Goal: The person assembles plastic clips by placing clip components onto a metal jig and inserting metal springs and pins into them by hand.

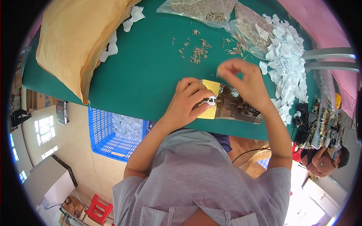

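Note:
My left hand is closed on a small white plastic hair claw clip, gripped between thumb and fingers. It holds the clip against a metal fixture with a yellow pad at its left end. Above the fixture's right part, my right hand is raised, its thumb and fingertips pinched together and slightly blurred. Whatever is in that pinch is too small to make out. Beyond the hands lie loose small metal springs and thin metal pins on the green table.
White toothed clip pieces are heaped at the right. Clear bags of metal parts lie at the far edge. A large brown paper bag occupies the left. Below the table stands a blue basket. Another person sits at far right.

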Demonstrator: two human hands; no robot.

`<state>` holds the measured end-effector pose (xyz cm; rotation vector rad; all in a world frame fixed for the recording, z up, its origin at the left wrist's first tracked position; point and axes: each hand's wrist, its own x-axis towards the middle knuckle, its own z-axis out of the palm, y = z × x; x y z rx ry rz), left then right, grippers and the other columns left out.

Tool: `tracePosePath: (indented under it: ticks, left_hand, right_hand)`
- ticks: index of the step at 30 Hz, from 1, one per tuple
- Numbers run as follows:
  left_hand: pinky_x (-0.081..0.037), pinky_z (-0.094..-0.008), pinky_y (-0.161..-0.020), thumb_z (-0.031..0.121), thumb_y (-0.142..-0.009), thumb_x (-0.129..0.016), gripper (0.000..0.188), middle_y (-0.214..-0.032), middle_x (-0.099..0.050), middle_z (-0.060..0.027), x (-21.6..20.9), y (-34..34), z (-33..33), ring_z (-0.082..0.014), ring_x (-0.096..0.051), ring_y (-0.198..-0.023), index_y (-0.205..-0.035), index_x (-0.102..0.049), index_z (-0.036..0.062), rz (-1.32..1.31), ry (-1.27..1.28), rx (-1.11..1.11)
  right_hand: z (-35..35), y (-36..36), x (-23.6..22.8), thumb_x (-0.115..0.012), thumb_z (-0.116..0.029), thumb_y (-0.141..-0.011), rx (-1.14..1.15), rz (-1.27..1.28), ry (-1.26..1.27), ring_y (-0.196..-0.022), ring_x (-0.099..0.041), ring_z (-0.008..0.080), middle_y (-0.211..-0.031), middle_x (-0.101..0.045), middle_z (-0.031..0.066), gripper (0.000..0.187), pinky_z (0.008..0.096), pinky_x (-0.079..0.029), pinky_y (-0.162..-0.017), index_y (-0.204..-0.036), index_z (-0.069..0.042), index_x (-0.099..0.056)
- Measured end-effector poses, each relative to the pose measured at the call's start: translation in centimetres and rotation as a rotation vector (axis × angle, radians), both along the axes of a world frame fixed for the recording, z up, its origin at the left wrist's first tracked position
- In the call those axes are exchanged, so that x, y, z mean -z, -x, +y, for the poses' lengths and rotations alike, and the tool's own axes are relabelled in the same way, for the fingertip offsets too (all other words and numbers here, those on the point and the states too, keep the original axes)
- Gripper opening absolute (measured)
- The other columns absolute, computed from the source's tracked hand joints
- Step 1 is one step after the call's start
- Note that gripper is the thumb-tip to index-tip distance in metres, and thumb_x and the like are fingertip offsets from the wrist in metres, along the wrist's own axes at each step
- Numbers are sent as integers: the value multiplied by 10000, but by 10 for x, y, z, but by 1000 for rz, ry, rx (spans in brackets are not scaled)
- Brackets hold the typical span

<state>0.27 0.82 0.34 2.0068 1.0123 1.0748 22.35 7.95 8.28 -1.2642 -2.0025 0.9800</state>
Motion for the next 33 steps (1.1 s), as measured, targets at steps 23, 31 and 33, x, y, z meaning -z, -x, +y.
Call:
tracePosePath:
  ticks: [23,31,33]
  left_hand:
    - [-423,-458,-1046,128,-792,-835,344,-1155,-669,-38,3,-2,-1,-305,-550,-1219,-1111,-712,92,-29,49,-13]
    - [-413,-458,-1044,122,-786,-831,344,-1146,-670,-31,2,-2,-1,-291,-558,-1211,-1109,-714,102,-16,22,-32]
    - [-412,-459,-1046,122,-786,-831,342,-1145,-670,-30,2,-2,-1,-292,-558,-1211,-1107,-714,102,-19,22,-31]
  right_hand:
    - [-71,16,17,-810,-62,-835,-10,-169,-272,-775,-603,246,-838,-662,30,134,389,-457,-697,-891,-81,-690]
    - [-77,21,26,-835,3,-787,123,-59,-359,-768,-604,237,-853,-696,23,172,383,-453,-722,-898,-73,-728]
    - [-77,21,25,-836,-6,-795,122,-54,-318,-773,-604,241,-852,-695,30,164,385,-456,-731,-893,-67,-721]
